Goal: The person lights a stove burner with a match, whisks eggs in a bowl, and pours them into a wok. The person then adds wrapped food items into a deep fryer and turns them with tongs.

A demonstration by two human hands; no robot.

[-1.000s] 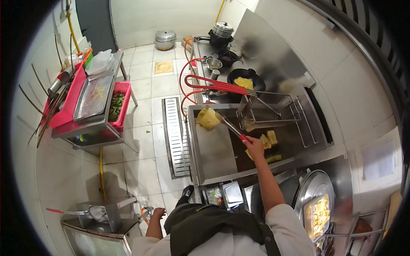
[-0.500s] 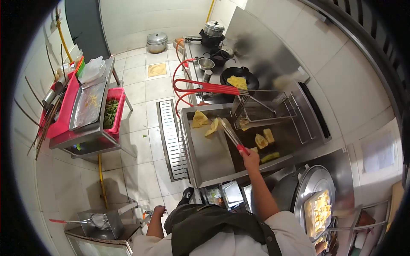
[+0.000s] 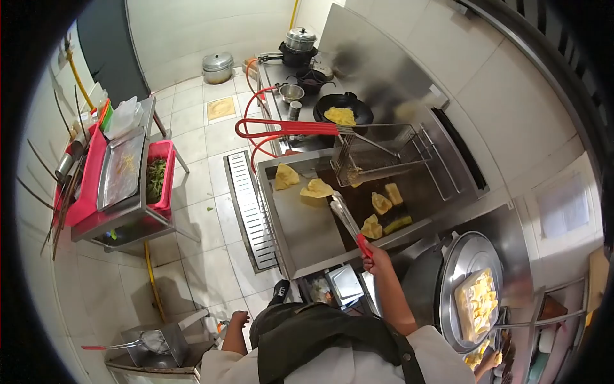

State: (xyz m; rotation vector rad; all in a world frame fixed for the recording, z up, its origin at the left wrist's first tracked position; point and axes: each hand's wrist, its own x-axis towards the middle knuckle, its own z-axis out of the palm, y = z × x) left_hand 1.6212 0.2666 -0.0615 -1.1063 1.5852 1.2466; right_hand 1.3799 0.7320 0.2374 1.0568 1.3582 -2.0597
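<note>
My right hand (image 3: 378, 261) grips the red handle of metal tongs (image 3: 347, 219) over the deep fryer (image 3: 300, 264). The tongs' tips are close to the right edge of a yellow fried piece (image 3: 316, 187) on the fryer's bare metal drain side. Another folded yellow piece (image 3: 286, 176) lies farther left. Several pieces sit in the dark oil, including a rounded one (image 3: 371, 226), a block (image 3: 393, 193) and a greenish strip (image 3: 398, 224). My left hand (image 3: 240, 319) hangs low at my side, its fingers loosely bent and nothing visible in it.
A wire fry basket (image 3: 374, 161) with a red handle rests across the fryer. Beyond stands a wok (image 3: 358, 115) with yellow food. At right, a tray of yellow pieces (image 3: 476, 304) sits on a large pot lid (image 3: 451, 320); another person's hand (image 3: 491, 361) is below it.
The tongs have drawn back toward me, and the piece at their tips now lies flatter on the metal. My view has shifted slightly. The other person's hand shows more.
</note>
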